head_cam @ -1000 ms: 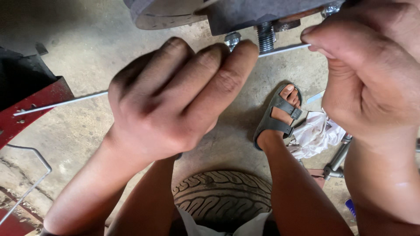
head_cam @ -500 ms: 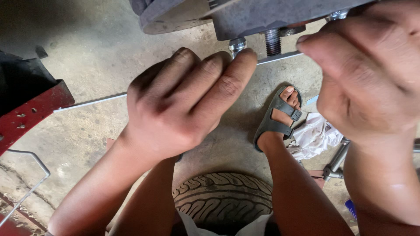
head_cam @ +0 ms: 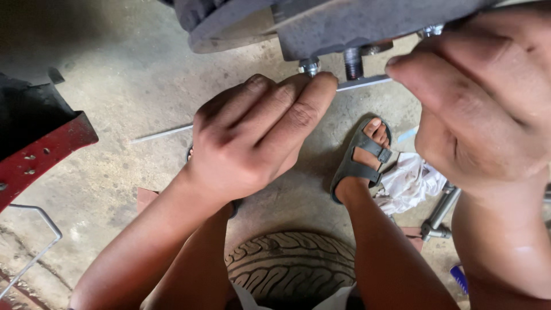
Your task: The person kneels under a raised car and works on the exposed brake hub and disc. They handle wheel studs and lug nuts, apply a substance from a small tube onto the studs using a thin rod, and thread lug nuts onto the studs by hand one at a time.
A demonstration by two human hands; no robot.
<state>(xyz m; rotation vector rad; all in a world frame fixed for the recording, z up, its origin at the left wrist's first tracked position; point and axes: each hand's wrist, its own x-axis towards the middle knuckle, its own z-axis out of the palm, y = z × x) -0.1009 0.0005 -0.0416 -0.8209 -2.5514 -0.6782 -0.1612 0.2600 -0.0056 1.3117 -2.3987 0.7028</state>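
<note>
At the far left, a red painted metal panel [head_cam: 40,155] with small holes is seen beside a bent grey wire frame [head_cam: 34,241] lying on the stained concrete floor [head_cam: 115,86]. A long thin silver metal rod [head_cam: 160,134] runs from the floor side up and to the right, passing behind the left hand [head_cam: 252,138]. That hand is curled shut around the rod, the fingertips pressed up against a small silver bolt head [head_cam: 310,66] under the grey cast-metal vehicle part [head_cam: 344,26] at the top of the view. Beside the bolt, a dark threaded stud [head_cam: 353,62] is seen hanging from the same part, with the rod crossing just below it.

As far as progress can be judged, the rod is already laid across under the fasteners and is held at both ends; the bolt and stud are seated in the part, and whether anything remains to be tightened cannot be told.

Lower down, a worn black tyre tread [head_cam: 293,267] lies between the person's legs, and a grey strapped sandal [head_cam: 361,158] is worn on one foot. A crumpled white plastic bag [head_cam: 410,181] lies just beside the sandal, with a grey metal tool [head_cam: 439,215] near it. The right hand [head_cam: 476,115] is closed, probably on the rod's right end, though the grip is hidden. A small blue object [head_cam: 459,278] lies at the lower right. No label or sign is legible.
</note>
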